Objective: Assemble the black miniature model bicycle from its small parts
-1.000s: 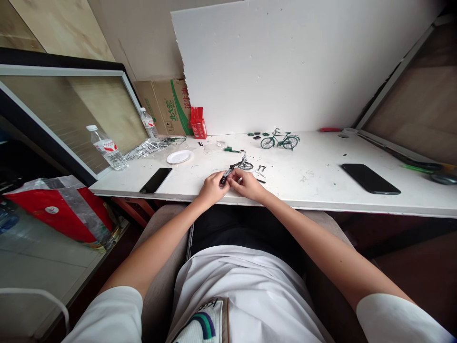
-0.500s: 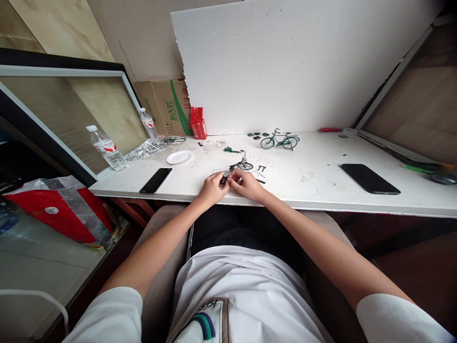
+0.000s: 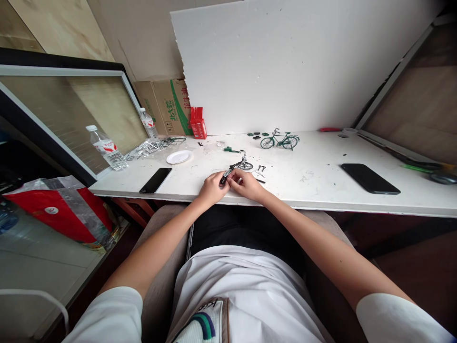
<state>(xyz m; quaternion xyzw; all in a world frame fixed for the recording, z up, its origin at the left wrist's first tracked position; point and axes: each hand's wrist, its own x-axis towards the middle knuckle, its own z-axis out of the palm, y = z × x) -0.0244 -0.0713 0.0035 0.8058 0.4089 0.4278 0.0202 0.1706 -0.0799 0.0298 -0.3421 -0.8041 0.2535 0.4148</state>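
Near the table's front edge, my left hand [image 3: 215, 186] and my right hand [image 3: 246, 184] meet with fingers closed on a black model bicycle [image 3: 244, 165]. Its wheel and handlebar end point away from me, while the near end is partly covered by my fingers. Thumb and fingers of the right hand are pinched at the bicycle's near part; any small piece between them is hidden. Just right of that hand lie small black parts [image 3: 262, 168] and a short black stick [image 3: 261, 181]. Behind the black bicycle is a small green part [image 3: 232, 149].
A finished-looking green model bicycle [image 3: 280, 139] stands at the back. One phone [image 3: 156, 180] lies left, another dark phone [image 3: 370, 178] right. Farther left are a white plate [image 3: 179, 156], a water bottle [image 3: 107, 148] and part frames in plastic [image 3: 150, 146]. A red box [image 3: 198, 123] stands against the wall.
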